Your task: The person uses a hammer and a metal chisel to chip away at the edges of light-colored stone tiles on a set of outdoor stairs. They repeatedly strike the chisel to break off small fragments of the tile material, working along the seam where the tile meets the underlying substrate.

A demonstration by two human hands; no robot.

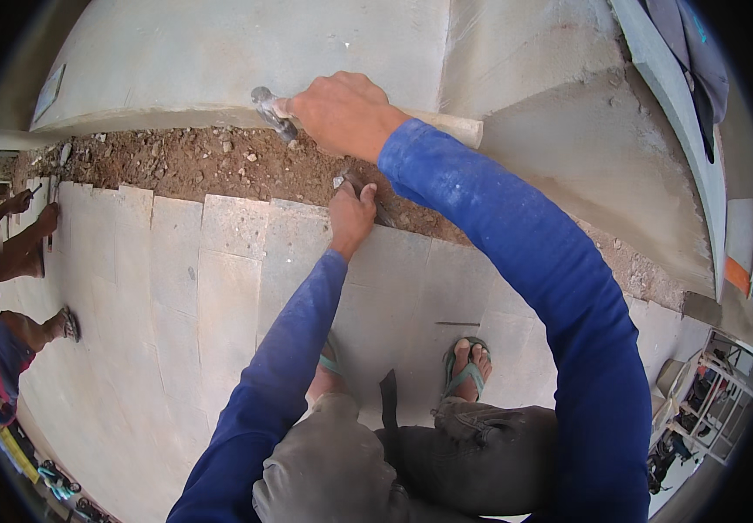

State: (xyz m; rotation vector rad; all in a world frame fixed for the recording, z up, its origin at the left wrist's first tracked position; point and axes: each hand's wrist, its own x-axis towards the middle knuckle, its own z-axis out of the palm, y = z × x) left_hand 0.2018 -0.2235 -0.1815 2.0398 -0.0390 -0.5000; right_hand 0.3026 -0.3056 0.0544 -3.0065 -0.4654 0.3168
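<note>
My right hand (342,113) is closed round the wooden handle of a hammer (274,113), close below its grey metal head. The handle's pale end (464,129) sticks out beyond my wrist to the right. Lower down, my left hand (353,213) grips a dark metal chisel (355,182), partly hidden by the fingers. It rests over a strip of loose brown soil and stones (211,166), by the edge of the paving tiles (289,240). The hammer head is above and left of the chisel, apart from it.
A pale concrete wall (263,52) borders the soil on the far side. At left another person's hands (45,220) hold a thin tool over the strip. My sandalled foot (466,366) stands on the tiles near a thin dark rod (457,323). A metal rack (712,401) stands at right.
</note>
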